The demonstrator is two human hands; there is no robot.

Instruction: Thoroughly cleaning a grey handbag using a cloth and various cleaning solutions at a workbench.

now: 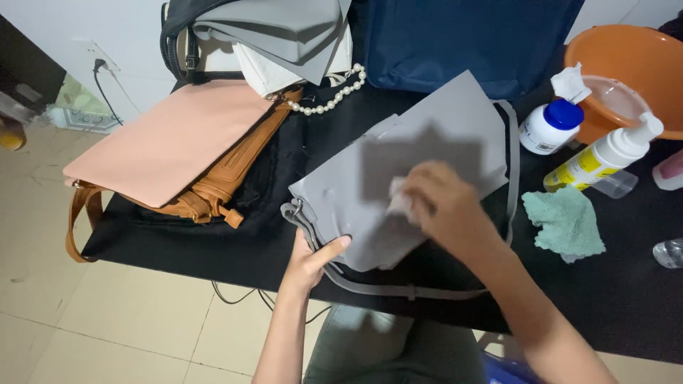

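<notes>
My left hand grips the grey bag at its near edge. My right hand presses a white wipe onto it; green cloth lies to the right.

Right hand presses white wipe on grey bag.

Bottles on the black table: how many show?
4: a white bottle with blue cap, a yellow pump bottle, a pink-white one cut off at the right edge, a clear one below. Others may be off-frame.

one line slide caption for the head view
Right hand rubs a white wipe on a grey bag while the left hand steadies its edge.
</notes>
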